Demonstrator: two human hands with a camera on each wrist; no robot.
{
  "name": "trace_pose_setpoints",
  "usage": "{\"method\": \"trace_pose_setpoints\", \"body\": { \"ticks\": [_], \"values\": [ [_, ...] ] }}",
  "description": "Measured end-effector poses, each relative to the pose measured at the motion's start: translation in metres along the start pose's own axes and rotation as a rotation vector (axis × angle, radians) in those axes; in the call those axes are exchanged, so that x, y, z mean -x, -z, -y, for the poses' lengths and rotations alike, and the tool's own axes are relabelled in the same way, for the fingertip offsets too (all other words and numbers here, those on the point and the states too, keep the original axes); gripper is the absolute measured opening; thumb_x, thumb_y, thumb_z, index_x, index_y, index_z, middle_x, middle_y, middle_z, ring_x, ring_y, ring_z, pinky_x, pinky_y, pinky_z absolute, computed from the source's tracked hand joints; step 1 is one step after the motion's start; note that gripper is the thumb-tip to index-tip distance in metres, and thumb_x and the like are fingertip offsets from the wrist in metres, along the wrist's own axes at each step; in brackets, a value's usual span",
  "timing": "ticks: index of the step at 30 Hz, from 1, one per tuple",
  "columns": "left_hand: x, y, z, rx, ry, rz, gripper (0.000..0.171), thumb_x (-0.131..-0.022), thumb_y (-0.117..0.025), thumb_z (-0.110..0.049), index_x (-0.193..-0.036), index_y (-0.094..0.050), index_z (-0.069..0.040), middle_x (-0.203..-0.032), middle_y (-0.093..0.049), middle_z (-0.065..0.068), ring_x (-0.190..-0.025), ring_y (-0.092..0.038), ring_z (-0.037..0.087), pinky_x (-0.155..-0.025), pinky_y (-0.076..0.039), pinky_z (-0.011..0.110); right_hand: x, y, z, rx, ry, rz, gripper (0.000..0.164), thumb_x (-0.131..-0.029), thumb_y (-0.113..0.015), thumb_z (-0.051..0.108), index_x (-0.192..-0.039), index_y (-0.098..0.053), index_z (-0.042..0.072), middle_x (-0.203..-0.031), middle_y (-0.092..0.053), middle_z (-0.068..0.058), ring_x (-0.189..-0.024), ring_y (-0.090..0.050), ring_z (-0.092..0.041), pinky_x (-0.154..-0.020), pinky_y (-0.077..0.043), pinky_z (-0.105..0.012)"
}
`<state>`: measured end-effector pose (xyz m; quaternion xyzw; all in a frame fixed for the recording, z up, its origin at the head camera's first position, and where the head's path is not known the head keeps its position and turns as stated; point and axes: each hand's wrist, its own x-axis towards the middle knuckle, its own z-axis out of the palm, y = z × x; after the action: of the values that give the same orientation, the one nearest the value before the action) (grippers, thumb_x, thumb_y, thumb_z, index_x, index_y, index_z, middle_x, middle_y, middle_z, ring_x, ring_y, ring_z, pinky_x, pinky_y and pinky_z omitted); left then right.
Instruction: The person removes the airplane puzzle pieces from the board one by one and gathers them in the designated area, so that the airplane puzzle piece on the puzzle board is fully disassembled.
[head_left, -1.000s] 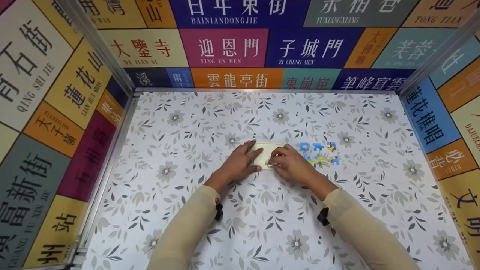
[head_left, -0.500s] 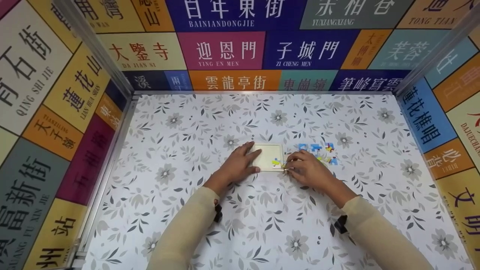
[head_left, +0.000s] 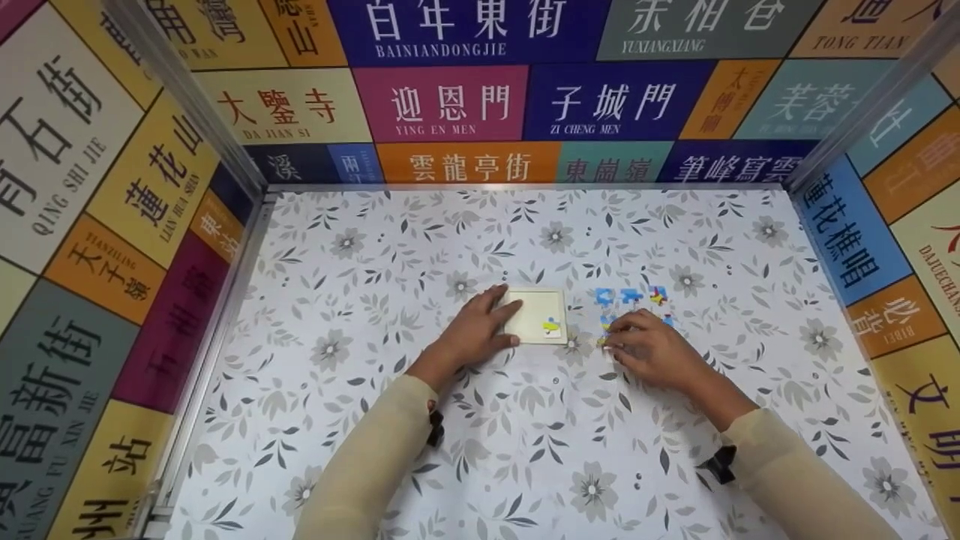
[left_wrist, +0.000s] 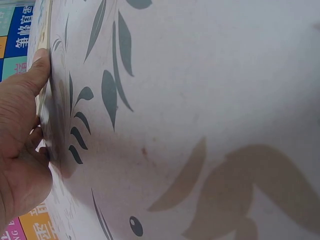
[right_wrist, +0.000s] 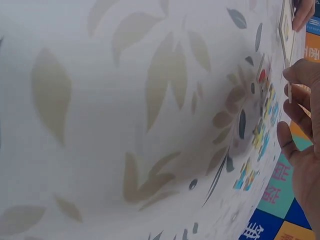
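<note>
A small pale wooden puzzle tray (head_left: 532,309) lies on the patterned cover. My left hand (head_left: 474,328) holds its left side, thumb at the near corner and fingers at the far corner. One yellow-and-white puzzle piece (head_left: 551,325) lies in the tray's near right corner. To the right of the tray, my right hand (head_left: 651,349) is over the near loose pieces and partly hides them. Seen edge-on in the right wrist view, a thin puzzle piece (right_wrist: 290,93) is pinched between thumb and fingers. Its printed face cannot be made out.
Several loose blue, yellow and red puzzle pieces (head_left: 629,295) lie right of the tray, some under my right hand. A floral cover (head_left: 420,247) spreads across the table. Panels with large printed characters (head_left: 450,105) stand along the back and both sides.
My right hand has gone from the tray's near right corner rightward to the loose pieces, a piece between its fingers. The yellow-and-white piece in the tray is now uncovered. My left hand has stayed put.
</note>
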<state>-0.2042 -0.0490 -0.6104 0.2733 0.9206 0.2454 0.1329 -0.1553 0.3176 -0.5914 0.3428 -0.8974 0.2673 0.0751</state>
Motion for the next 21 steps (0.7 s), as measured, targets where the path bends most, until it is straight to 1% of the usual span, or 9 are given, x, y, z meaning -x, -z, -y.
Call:
{"method": "trace_pose_setpoints", "body": {
  "ticks": [6, 9, 13, 16, 21],
  "values": [
    [0.001, 0.000, -0.001, 0.021, 0.010, 0.005, 0.071, -0.110, -0.068, -0.042, -0.172, -0.044, -0.019, -0.184, -0.024, 0.015, -0.170, -0.028, 0.040, -0.139, -0.026, 0.055, 0.014, 0.002, -0.008, 0.021, 0.007, -0.021, 0.016, -0.089, -0.089, -0.001, -0.101, -0.088, 0.009, -0.113, -0.076, -0.012, -0.100, -0.066, -0.026, -0.076, -0.059, -0.044],
    [0.001, 0.000, -0.001, 0.020, 0.008, 0.002, 0.070, -0.110, -0.068, -0.042, -0.172, -0.044, -0.019, -0.184, -0.024, 0.016, -0.169, -0.028, 0.041, -0.138, -0.027, 0.055, 0.018, 0.004, -0.012, 0.035, 0.018, -0.023, 0.016, -0.088, -0.089, -0.002, -0.101, -0.088, 0.008, -0.112, -0.076, -0.012, -0.099, -0.066, -0.026, -0.077, -0.059, -0.045],
    [0.003, 0.002, -0.002, 0.013, 0.003, -0.002, 0.070, -0.110, -0.068, -0.042, -0.172, -0.044, -0.018, -0.184, -0.025, 0.016, -0.169, -0.029, 0.042, -0.138, -0.028, 0.055, 0.021, 0.005, -0.016, 0.035, 0.043, -0.030, 0.019, -0.087, -0.089, -0.005, -0.102, -0.088, 0.006, -0.111, -0.076, -0.015, -0.100, -0.069, -0.030, -0.082, -0.059, -0.048],
    [0.003, 0.004, -0.002, 0.027, -0.008, -0.006, 0.071, -0.110, -0.068, -0.041, -0.172, -0.044, -0.017, -0.183, -0.025, 0.018, -0.169, -0.029, 0.042, -0.138, -0.027, 0.056, 0.022, 0.007, -0.019, 0.030, 0.047, -0.039, 0.020, -0.085, -0.089, -0.006, -0.101, -0.087, 0.006, -0.110, -0.074, -0.015, -0.101, -0.069, -0.031, -0.084, -0.058, -0.049],
    [0.003, 0.004, -0.001, 0.040, -0.018, -0.004, 0.071, -0.110, -0.068, -0.041, -0.172, -0.044, -0.017, -0.183, -0.024, 0.018, -0.169, -0.028, 0.042, -0.138, -0.027, 0.057, 0.027, 0.011, -0.022, 0.014, 0.040, -0.055, 0.021, -0.085, -0.089, -0.008, -0.101, -0.087, 0.006, -0.109, -0.073, -0.016, -0.099, -0.068, -0.029, -0.077, -0.057, -0.043]
  ]
}}
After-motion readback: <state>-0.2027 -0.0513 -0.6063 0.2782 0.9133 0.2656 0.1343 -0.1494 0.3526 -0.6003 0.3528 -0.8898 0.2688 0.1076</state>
